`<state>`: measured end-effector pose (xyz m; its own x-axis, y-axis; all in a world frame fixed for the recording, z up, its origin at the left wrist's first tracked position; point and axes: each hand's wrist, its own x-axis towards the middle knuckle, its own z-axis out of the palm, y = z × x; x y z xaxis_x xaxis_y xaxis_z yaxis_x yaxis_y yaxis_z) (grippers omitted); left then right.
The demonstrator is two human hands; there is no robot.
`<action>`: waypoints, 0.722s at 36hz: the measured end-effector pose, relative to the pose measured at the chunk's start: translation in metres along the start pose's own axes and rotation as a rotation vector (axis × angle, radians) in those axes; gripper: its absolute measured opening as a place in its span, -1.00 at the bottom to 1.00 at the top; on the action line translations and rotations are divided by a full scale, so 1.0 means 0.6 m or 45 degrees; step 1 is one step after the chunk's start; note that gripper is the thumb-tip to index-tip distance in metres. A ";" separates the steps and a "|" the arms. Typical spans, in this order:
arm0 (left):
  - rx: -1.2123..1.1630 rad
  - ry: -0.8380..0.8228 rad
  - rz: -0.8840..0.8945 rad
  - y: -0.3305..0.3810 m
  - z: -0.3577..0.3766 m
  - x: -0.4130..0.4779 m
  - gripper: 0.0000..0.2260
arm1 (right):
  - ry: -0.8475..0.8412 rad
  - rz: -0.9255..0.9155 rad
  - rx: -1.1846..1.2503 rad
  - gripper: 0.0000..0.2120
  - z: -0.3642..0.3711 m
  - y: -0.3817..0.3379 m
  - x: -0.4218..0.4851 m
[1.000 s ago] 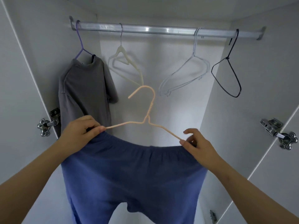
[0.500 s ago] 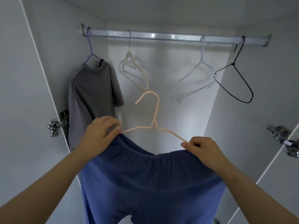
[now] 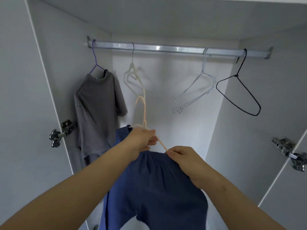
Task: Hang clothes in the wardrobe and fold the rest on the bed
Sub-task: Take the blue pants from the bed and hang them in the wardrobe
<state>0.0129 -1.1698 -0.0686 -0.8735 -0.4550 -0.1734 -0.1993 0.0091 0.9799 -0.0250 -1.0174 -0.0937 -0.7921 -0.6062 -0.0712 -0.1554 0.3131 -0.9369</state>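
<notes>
Swung end-on, the hanger [image 3: 144, 113] sits gripped near its neck by the left hand [image 3: 142, 140], right hand [image 3: 181, 156] pinching its tip and the trousers [image 3: 154, 188], probably to reach the rail [image 3: 166, 48].

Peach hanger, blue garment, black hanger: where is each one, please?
peach hanger [image 3: 144, 113]: head view, its twisted neck.
blue garment [image 3: 154, 188]: head view, cloth below the waistband.
black hanger [image 3: 236, 75]: head view, twist under its hook.
</notes>
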 end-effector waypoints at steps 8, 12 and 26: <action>-0.197 0.012 -0.135 0.005 -0.014 -0.010 -0.87 | -0.248 -0.032 -0.008 -0.85 0.001 -0.008 -0.005; -0.147 0.171 -0.186 -0.003 -0.045 -0.002 -0.81 | -0.217 0.016 0.035 -0.84 -0.009 -0.005 -0.001; -0.077 0.475 -0.225 0.030 -0.093 -0.001 -0.68 | -0.277 0.029 0.154 -0.84 -0.011 -0.040 0.045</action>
<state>0.0346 -1.2190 -0.0453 -0.6050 -0.7365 -0.3025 -0.2955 -0.1450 0.9443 -0.0464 -1.0366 -0.0710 -0.6466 -0.7474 -0.1528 -0.0565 0.2467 -0.9674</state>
